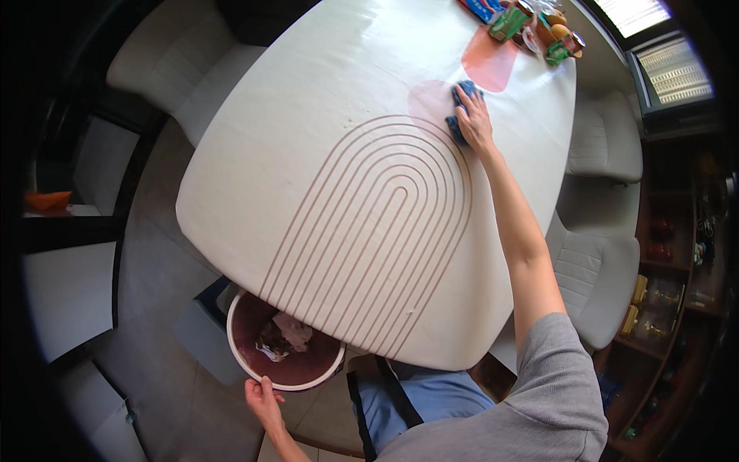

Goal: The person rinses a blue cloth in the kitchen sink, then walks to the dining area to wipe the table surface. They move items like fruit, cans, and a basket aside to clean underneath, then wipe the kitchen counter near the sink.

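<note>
My right hand (476, 120) presses a bunched blue cloth (460, 128) against the tabletop, at the right end of a pale pink printed shape. Beneath it spreads a cream table cover (248, 190) printed with nested brown arches. My left hand (265, 403) pinches the white rim of a round bin (283, 387) below the table's near edge. Inside the bin, which is dark red, lie crumpled tissue (294, 330) and other waste. Small crumbs (348, 124) dot the cover left of the arches, and a pale speck (410, 312) sits near the front edge.
Green cans (511, 22), fruit (555, 23) and a blue packet (482, 9) stand at the table's far right corner. Padded chairs (594, 277) line the right side; another chair (173, 52) is at far left. Dark shelves (652, 312) hold items. A grey-blue stool-like object (205, 332) stands beside the bin.
</note>
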Available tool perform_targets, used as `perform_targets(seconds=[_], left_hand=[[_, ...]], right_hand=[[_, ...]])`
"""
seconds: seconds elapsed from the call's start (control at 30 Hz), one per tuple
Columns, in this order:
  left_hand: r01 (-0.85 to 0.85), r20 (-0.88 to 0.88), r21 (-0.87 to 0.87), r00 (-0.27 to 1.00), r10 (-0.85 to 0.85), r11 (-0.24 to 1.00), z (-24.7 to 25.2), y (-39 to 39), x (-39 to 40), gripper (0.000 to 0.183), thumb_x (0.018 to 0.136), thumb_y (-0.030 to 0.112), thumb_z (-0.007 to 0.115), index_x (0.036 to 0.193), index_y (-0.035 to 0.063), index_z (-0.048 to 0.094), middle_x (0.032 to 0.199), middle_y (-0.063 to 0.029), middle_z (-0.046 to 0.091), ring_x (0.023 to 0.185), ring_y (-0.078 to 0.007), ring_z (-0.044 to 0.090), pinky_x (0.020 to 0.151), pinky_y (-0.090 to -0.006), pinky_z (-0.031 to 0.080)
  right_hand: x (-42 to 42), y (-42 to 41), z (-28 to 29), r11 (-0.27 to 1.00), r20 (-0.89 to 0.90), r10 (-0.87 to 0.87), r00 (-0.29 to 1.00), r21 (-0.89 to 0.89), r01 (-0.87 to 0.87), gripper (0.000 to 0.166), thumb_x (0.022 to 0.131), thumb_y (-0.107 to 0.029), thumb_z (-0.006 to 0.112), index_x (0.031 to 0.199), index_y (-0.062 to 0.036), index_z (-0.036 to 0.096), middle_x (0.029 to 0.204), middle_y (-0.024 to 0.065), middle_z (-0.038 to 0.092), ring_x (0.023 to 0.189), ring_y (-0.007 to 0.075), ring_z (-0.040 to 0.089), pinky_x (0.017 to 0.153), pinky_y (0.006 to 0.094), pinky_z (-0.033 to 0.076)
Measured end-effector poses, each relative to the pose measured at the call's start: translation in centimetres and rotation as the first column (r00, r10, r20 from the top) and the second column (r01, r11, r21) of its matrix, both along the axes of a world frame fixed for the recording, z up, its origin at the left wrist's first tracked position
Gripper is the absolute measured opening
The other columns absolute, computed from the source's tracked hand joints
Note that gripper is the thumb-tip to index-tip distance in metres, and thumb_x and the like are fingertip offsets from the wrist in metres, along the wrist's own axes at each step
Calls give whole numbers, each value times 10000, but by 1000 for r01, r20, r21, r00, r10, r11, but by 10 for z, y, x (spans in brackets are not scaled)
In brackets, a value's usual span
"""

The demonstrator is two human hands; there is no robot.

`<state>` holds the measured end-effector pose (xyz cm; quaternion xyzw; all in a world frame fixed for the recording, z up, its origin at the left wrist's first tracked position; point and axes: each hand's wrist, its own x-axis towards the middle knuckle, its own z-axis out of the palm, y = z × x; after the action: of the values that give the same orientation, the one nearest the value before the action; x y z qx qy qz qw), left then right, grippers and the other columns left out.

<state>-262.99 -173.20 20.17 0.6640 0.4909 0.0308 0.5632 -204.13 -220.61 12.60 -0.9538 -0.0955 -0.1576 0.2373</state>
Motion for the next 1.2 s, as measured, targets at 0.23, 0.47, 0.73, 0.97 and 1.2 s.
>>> perform_targets(seconds=[0.23, 0.47, 0.73, 0.97, 1.2], left_hand=[[-9, 99, 51, 995, 4, 999, 25, -15, 11, 142, 1015, 126, 599, 951, 47, 500, 773, 0, 542, 538, -44, 462, 430, -212, 392], [44, 48, 66, 998, -47, 997, 39, -24, 30, 149, 1011, 119, 603, 949, 37, 496, 776, -8, 551, 536, -45, 459, 436, -211, 379], [11, -10, 112, 1000, -10, 994, 49, -7, 13, 149, 1006, 110, 604, 926, 42, 498, 762, -15, 557, 509, -52, 457, 420, -220, 380], [11, 50, 5, 999, -11, 1000, 19, -9, 41, 141, 1008, 114, 602, 932, 42, 507, 760, -5, 556, 522, -49, 461, 423, -224, 392], [-9, 33, 62, 999, 7, 998, 34, -6, 34, 141, 1013, 114, 602, 940, 39, 508, 763, -5, 550, 532, -45, 458, 430, -219, 397]], right_hand=[[-24, 92, 65, 926, 50, 372, 927, 48, -375, 552, 871, -162, 570, 1421, -211, 577, 1513, 205, 469, 1465, 371, 348, 1210, 448, 298], [-286, 254, 52, 420, 30, 904, 426, 125, -899, 571, 785, -154, 690, 1350, -135, 614, 1483, 149, 498, 1445, 337, 383, 1226, 468, 280], [-166, 197, 75, 601, -78, 729, 680, 549, -581, 523, 809, 32, 555, 1293, -127, 675, 1326, 138, 626, 1237, 296, 576, 1068, 396, 446], [113, -22, 42, 995, 242, 4, 970, 100, -29, 460, 899, -120, 521, 1342, -45, 618, 1327, 246, 612, 1284, 393, 529, 1117, 459, 394], [-117, 253, 38, 699, 134, 713, 688, -68, -712, 476, 895, -106, 624, 1361, -207, 618, 1500, 104, 486, 1427, 287, 433, 1100, 432, 440]])
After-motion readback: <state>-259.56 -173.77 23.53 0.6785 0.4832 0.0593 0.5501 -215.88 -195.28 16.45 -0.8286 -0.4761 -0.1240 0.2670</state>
